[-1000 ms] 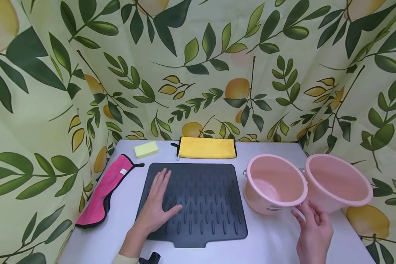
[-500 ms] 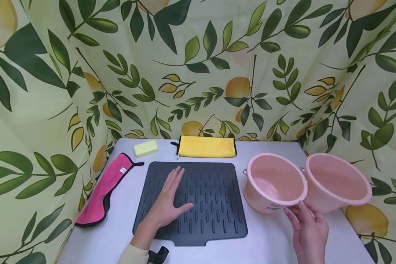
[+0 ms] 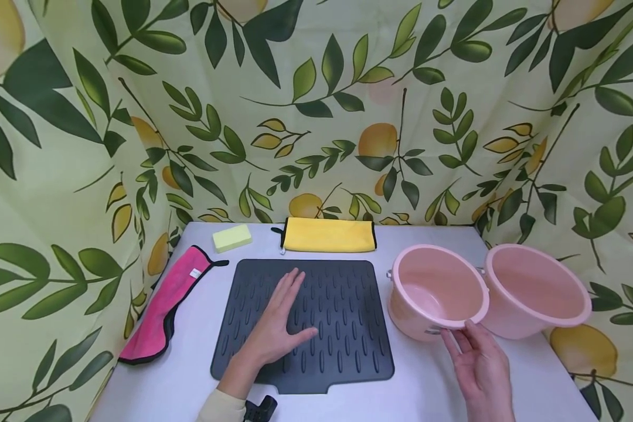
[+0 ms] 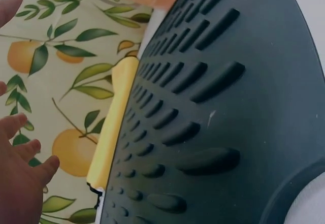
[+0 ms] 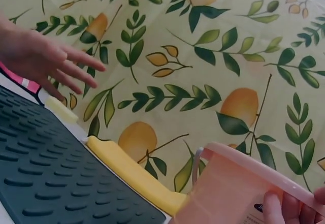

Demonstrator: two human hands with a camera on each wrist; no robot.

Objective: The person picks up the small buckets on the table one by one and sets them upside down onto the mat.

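My left hand (image 3: 274, 328) hovers with spread fingers over a dark grey ridged mat (image 3: 343, 351); in the left wrist view its fingertips show at the left edge. My right hand (image 3: 482, 366) pinches the front rim of the nearer pink bucket (image 3: 414, 319). In the right wrist view, several fingers (image 5: 274, 206) lie against the bucket's outer wall just under the rim, and another digit covers the rim at the image edge. The bucket stands upright right of the mat.
A second pink bucket (image 3: 527, 319) stands to the right, beside the first. Behind the mat lie a folded yellow cloth (image 3: 329, 235) and a pale yellow sponge (image 3: 232, 238). A pink cloth (image 3: 163, 310) with black edging lies left. Leaf-patterned fabric (image 3: 316, 135) encloses the white table (image 3: 427, 392).
My left hand has shifted right over the mat. The right hand has moved left from between the buckets to the nearer bucket's front rim. The buckets keep their places.
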